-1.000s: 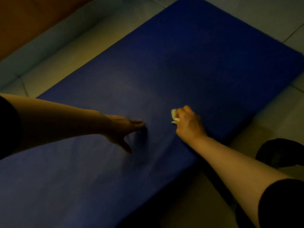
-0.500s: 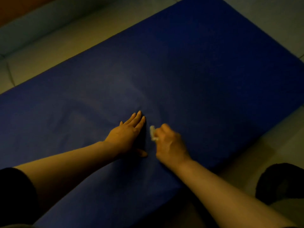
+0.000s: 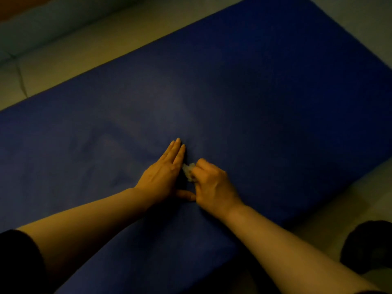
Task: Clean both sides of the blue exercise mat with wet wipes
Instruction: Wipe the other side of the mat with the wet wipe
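Note:
The blue exercise mat [image 3: 265, 98] lies flat on the tiled floor and fills most of the view. My left hand [image 3: 163, 175] rests flat on it near the middle, fingers straight and together, thumb out to the right. My right hand [image 3: 212, 185] sits just beside it, fingers curled around a small crumpled white wet wipe [image 3: 188, 171], held against the mat. The wipe's edge almost touches my left hand. Most of the wipe is hidden inside the fist.
Pale floor tiles [image 3: 84, 45] run along the mat's far side, with a low ledge at the top left. A dark rounded object [image 3: 369, 247] sits on the floor at the lower right, past the mat's near edge.
My left hand swung in from the left and now lies flat pointing forward. My right hand, with the wipe, has slid left up against it. The view has shifted over the mat.

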Available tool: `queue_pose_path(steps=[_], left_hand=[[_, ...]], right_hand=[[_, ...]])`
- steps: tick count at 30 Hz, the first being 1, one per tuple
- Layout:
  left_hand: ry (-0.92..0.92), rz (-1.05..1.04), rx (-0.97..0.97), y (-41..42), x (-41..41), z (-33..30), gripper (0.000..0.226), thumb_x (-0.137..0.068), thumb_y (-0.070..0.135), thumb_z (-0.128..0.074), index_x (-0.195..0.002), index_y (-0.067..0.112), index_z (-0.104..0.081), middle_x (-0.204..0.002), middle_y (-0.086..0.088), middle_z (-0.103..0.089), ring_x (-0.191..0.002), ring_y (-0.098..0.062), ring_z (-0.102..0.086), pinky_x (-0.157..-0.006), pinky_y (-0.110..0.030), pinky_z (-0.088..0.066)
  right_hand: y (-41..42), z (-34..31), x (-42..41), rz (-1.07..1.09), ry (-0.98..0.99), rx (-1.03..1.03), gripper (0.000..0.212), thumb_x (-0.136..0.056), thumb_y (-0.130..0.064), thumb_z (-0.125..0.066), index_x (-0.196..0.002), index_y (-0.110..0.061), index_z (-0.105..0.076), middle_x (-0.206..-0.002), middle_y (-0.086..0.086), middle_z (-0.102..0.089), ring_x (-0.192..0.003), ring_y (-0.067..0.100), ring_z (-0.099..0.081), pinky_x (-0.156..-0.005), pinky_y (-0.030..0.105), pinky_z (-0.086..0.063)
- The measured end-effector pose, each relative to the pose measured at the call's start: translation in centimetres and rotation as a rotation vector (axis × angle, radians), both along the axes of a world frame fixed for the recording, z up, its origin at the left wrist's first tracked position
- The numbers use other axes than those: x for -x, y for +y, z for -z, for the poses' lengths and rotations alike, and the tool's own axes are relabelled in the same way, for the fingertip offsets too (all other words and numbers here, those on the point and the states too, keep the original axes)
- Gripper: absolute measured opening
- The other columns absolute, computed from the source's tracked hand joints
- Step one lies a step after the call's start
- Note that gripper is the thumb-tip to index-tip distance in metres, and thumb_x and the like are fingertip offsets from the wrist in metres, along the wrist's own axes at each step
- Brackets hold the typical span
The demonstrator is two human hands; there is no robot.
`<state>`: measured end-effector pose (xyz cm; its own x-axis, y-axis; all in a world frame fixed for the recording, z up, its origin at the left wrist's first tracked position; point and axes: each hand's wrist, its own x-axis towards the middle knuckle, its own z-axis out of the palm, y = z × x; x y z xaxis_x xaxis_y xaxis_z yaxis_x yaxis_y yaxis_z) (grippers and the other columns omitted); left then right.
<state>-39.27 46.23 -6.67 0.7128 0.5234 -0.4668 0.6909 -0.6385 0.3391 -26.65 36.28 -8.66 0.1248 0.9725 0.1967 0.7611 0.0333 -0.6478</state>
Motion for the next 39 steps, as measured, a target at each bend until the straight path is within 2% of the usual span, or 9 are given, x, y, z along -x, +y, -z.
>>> queue_pose_path(steps=[4,7,9,15,22,27,29,34,39], left_hand=[[0.01,0.0,0.001,0.1,0.4,0.1,0.137,-0.06,0.077,-0.064,-0.152,0.008,0.009,-0.157,-0.002,0.022,-0.14,-0.007,0.023,-0.114,-0.02,0.007],[0.057,0.041,-0.105,0.3,0.7,0.2,0.146,-0.042,0.102,-0.025,-0.153,0.013,0.01,-0.153,0.003,0.026,-0.139,-0.006,0.022,-0.121,-0.036,0.007],[0.081,0.062,-0.143,0.4,0.7,0.4,0.151,-0.032,0.104,-0.004,-0.153,0.014,0.011,-0.15,0.005,0.027,-0.139,-0.007,0.023,-0.119,-0.041,0.011],[0.064,0.041,-0.061,0.4,0.9,0.2,0.136,-0.053,0.091,-0.041,-0.153,0.013,0.009,-0.159,-0.001,0.019,-0.141,-0.009,0.023,-0.12,-0.048,0.004],[0.032,-0.01,-0.033,0.3,1.0,0.4,0.139,-0.057,0.083,-0.058,-0.152,0.01,0.012,-0.159,-0.004,0.022,-0.145,-0.016,0.022,-0.12,-0.046,0.006],[0.004,-0.05,-0.038,0.3,1.3,0.8,0.142,-0.056,0.081,-0.062,-0.151,0.004,0.011,-0.158,-0.012,0.022,-0.145,-0.02,0.022,-0.12,-0.04,0.007],[0.001,-0.048,-0.04,0.3,1.3,0.9,0.144,-0.055,0.082,-0.061,-0.151,0.004,0.011,-0.158,-0.012,0.021,-0.146,-0.02,0.021,-0.12,-0.038,0.008],[0.02,-0.041,-0.058,0.4,1.5,0.9,0.145,-0.052,0.088,-0.055,-0.151,0.005,0.013,-0.158,-0.009,0.023,-0.146,-0.019,0.021,-0.117,-0.034,0.012],[0.034,-0.023,-0.094,0.5,1.4,0.9,0.146,-0.046,0.094,-0.039,-0.151,0.006,0.012,-0.159,-0.009,0.019,-0.147,-0.02,0.018,-0.121,-0.038,0.005]], right_hand=[[1.6,0.5,-3.9,0.12,-0.02,0.001,0.006,-0.077,-0.004,-0.06,-0.076,-0.005,-0.066,-0.07,0.015,-0.056,-0.056,0.033,-0.056,-0.051,0.033,-0.041],[2.4,0.8,-7.3,0.426,-0.062,0.029,0.013,-0.08,-0.001,-0.061,-0.068,-0.001,-0.062,-0.073,0.018,-0.054,-0.055,0.037,-0.056,-0.047,0.032,-0.041],[2.4,0.4,-5.9,0.427,-0.115,-0.016,0.008,-0.078,0.001,-0.066,-0.07,0.0,-0.063,-0.072,0.017,-0.055,-0.052,0.034,-0.055,-0.047,0.03,-0.038],[1.9,0.1,-0.7,-0.048,-0.039,0.031,0.008,-0.077,-0.009,-0.058,-0.072,-0.004,-0.063,-0.071,0.012,-0.054,-0.053,0.029,-0.054,-0.048,0.032,-0.044],[3.6,0.6,-5.2,0.393,-0.089,0.032,0.008,-0.082,-0.001,-0.061,-0.076,0.001,-0.065,-0.081,0.017,-0.056,-0.059,0.036,-0.058,-0.053,0.029,-0.044],[3.4,0.5,0.2,-0.057,-0.054,0.006,0.008,-0.074,-0.001,-0.056,-0.076,-0.003,-0.064,-0.075,0.014,-0.055,-0.059,0.033,-0.056,-0.05,0.036,-0.049],[4.4,0.7,-1.3,-0.051,-0.061,0.035,0.009,-0.075,0.002,-0.06,-0.078,-0.004,-0.066,-0.076,0.015,-0.056,-0.061,0.034,-0.057,-0.056,0.037,-0.047],[6.2,0.9,-6.3,0.389,-0.074,0.055,0.008,-0.084,-0.004,-0.063,-0.079,0.001,-0.066,-0.085,0.02,-0.055,-0.065,0.038,-0.057,-0.057,0.037,-0.048],[5.1,0.7,-1.3,0.0,-0.085,-0.018,0.012,-0.074,0.002,-0.062,-0.085,0.0,-0.067,-0.078,0.015,-0.058,-0.063,0.033,-0.059,-0.06,0.031,-0.043]])
